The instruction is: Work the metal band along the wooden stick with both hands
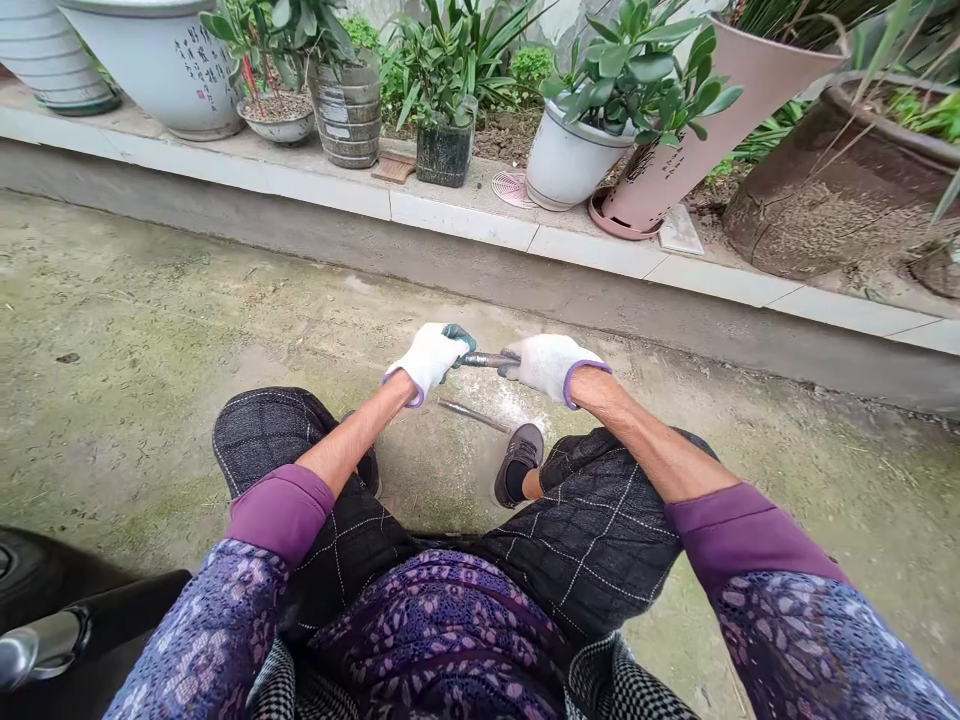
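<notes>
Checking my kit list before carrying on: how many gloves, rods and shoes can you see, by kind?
Gloves: 2 (left glove, right glove)
Rods: 2 (held rod, loose rod)
Shoes: 2 (right shoe; left shoe, partly hidden)
Total: 6

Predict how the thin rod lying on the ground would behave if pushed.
The thin rod looks straight, so it is probably stiff. Its seemingly rounded shape may let it roll, though the rough-looking ground could slow it. Its metallic look suggests some weight for its size.
</notes>
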The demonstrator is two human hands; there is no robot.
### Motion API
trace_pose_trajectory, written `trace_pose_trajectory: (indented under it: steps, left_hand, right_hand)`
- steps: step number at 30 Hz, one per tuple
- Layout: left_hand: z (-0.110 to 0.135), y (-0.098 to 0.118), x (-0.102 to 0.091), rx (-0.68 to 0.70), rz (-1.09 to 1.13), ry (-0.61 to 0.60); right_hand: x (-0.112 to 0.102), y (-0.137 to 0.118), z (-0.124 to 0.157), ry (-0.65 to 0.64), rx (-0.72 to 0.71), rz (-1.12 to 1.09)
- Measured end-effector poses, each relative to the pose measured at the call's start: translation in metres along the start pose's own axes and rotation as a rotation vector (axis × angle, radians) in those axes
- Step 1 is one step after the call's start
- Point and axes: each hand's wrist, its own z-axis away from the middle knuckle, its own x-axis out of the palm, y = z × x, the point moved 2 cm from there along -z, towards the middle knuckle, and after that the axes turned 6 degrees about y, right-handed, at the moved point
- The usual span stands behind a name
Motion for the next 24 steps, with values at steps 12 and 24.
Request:
trace_pose_trajectory:
  steps: [12, 24]
  left_hand:
    - [0.005, -0.009, 0.021, 0.01, 0.25, -0.116]
    - [0.033, -0.002, 0.008, 0.038, 0.272, -0.226]
  right_hand:
    - [-0.017, 0.033, 0.003, 0.261, 0.088, -0.212]
    - [-0.013, 0.017, 0.001, 0.277, 0.067, -0.665]
